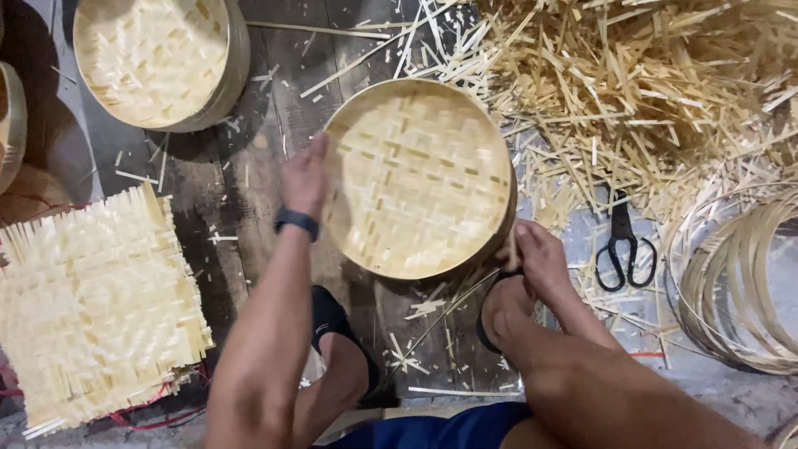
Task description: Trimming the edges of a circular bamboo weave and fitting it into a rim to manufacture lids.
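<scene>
As we look down over our knees, the notes run so:

Tray: a round woven bamboo tray with a bent rim sits at centre scene, on the dark wooden boards, tilted a little towards us.

Left hand: we lay it on the tray's left rim, fingers curled over the edge and gripping it; a dark band sits on the wrist.

Right hand: we pinch the near-right rim, fingers closed tight on the edge, thumb side hidden behind the weave.

Handling: we judge the tray light and springy, stiff at the hoop but thin and easily cracked in the woven floor; the splint ends look sharp. Best hold is the rim, two opposite points, as now.

Tray against fingers: the rim runs under both sets of fingers, the woven floor lying between the two hands.

Far left: a second finished tray.

Near left: a stack of square woven mats.

Far right: a heap of bamboo offcuts.

Right: black scissors, just beside the right hand; bamboo hoops beyond.
</scene>
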